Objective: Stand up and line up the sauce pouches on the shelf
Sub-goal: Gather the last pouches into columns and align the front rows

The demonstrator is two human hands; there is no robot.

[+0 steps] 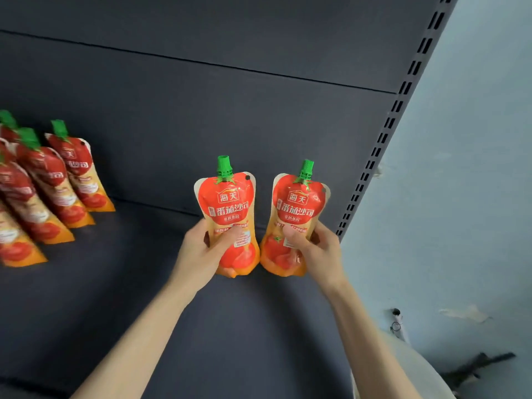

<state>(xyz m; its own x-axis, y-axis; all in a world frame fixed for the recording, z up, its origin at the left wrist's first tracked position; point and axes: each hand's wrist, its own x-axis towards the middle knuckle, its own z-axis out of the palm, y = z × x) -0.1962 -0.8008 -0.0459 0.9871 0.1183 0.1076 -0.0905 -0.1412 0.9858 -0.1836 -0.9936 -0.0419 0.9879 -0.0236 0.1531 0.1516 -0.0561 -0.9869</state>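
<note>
The 2 pouches in hand are near the right end of the shelf, well apart from the row of pouches standing at the far left. The left hand has its grip wrapped round the waist of the left pouch, thumb across the front and fingers behind, and the right hand pinches the right pouch the same way. Both are upright with their bases nearly touching each other; I cannot tell whether they rest on the shelf or hang just above it. The likely trouble is toppling. These are soft, glossy film pouches, narrow at the waist and flared toward the base, each with a hard green cap riding high. A base set down creased or squeezed out of shape would probably let the pouch lean or fall once released. Letting go of both together could knock 1 into the other. The smooth, matte dark shelf looks unlikely to stop a slide, and the flat back panel seems too far behind to prop anything. If carried leftward, a swinging pouch might domino the row.
</note>
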